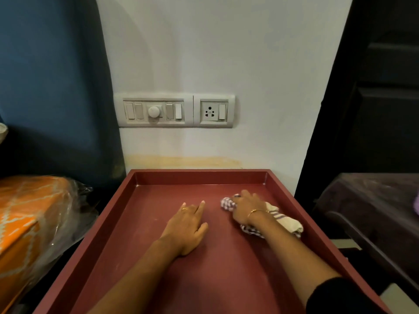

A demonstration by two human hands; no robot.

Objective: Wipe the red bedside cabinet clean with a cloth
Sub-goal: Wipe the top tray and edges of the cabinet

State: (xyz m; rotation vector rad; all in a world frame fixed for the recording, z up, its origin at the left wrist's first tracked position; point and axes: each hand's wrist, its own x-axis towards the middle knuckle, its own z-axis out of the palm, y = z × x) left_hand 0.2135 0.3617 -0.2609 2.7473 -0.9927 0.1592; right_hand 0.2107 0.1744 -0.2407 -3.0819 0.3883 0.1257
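Note:
The red bedside cabinet (145,234) fills the lower middle of the head view; its top is a flat panel with a raised rim on the back and both sides. A bunched cloth (284,219), cream with purple stripes and checks, lies on the right part of the top. My right hand (247,208) lies on the cloth with its fingers curled over it, pressing it down near the back right. My left hand (188,225) rests flat on the bare top in the middle, fingers straight and spread, a ring on one finger.
A white wall with a switch and socket panel (174,111) rises behind the cabinet. A blue headboard (52,87) and an orange patterned mattress in plastic wrap (29,220) lie to the left. Dark furniture (371,200) stands close on the right.

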